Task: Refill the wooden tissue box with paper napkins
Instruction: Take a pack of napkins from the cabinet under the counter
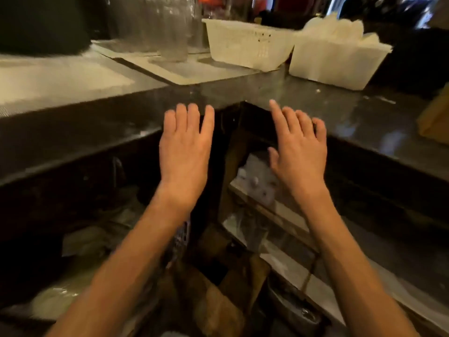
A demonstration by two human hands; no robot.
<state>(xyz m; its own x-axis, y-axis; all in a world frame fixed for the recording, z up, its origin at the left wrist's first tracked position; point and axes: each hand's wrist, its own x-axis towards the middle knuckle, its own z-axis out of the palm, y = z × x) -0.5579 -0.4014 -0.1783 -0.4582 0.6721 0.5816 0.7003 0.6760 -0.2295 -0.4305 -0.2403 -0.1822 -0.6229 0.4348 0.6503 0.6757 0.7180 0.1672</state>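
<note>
Here, left hand (185, 152) and right hand (299, 152) are hovering empty, fingers spread; napkins (340, 27) are waiting at one o'clock, so reaching there seems wise.

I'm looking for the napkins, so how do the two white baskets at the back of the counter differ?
The left basket shows nothing above its rim, while the right basket is heaped with white paper napkins rising over its edge. The left basket sits nearer the glasses; the right basket stands closer to the counter's corner. Both are white plastic, roughly rectangular, and rest on the counter, beyond both open hands.
</note>
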